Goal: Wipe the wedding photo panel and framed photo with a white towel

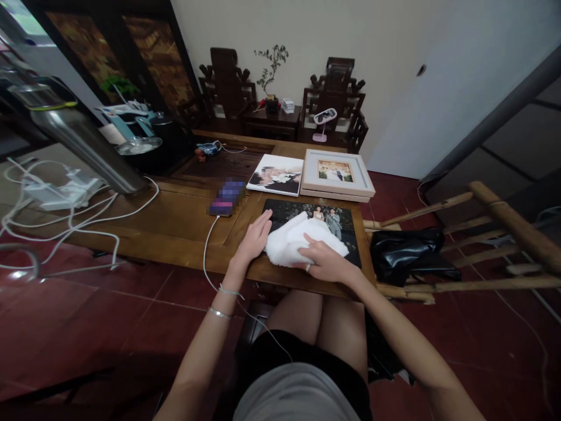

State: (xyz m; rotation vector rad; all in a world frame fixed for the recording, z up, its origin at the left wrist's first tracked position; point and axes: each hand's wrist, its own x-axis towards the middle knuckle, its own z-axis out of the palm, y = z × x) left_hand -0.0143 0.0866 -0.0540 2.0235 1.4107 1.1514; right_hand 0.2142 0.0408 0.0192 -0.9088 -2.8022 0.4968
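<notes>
Fingers of the right hand (325, 262) spread loosely over a bunched white cloth (287, 241); whether they pinch it, I cannot tell. The left hand (254, 237), fingers straight, holding nothing, rests at the left edge of the dark photo panel (346, 225) beneath, near right on the table (170, 216); its long axis runs left-right, top pointing far. Beyond lies a framed picture (353, 169).

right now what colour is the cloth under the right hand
The cloth under the right hand is plain white, seen in the head view.
</notes>
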